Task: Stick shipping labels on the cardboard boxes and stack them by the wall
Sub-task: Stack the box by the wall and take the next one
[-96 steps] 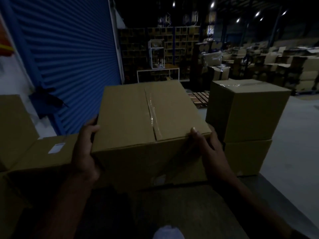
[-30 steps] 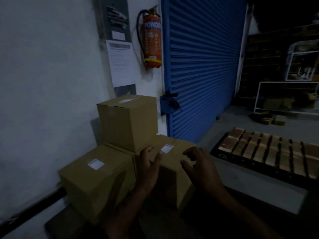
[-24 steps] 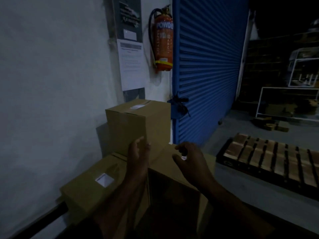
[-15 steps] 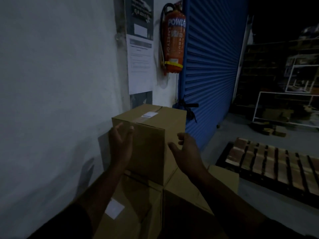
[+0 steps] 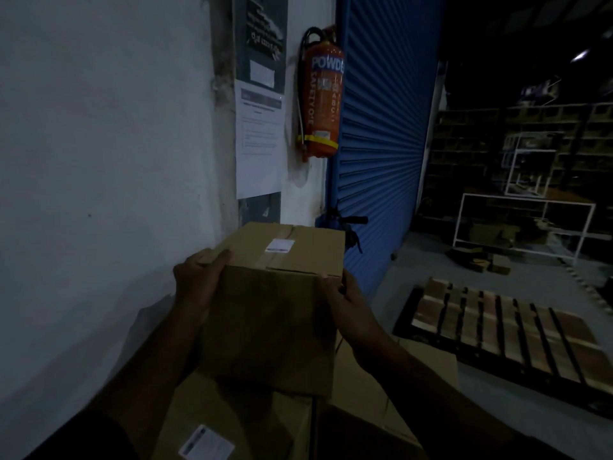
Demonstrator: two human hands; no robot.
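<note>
Nearest you, two lower boxes (image 5: pixel 252 423) sat side by side, the left one showing a label (image 5: pixel 206 447) on its top. On them stood the top box (image 5: pixel 275 313), and your hands were clamped on its near upper corners: left hand (image 5: pixel 199 277) over the left corner, right hand (image 5: pixel 345 295) at the right edge. The risk, as I judge it, was that grip. You held only the top corners, so a pull or twist could have tipped the box toward you or slid it off the seam between the two boxes below, which it appeared to straddle. The dim light would have made a poor seat hard to spot. The top box looked square, brown and taped along its top seam, with a small white label (image 5: pixel 280 245) stuck there. Beyond it stood the wall (image 5: pixel 99 144), very near the stack.
</note>
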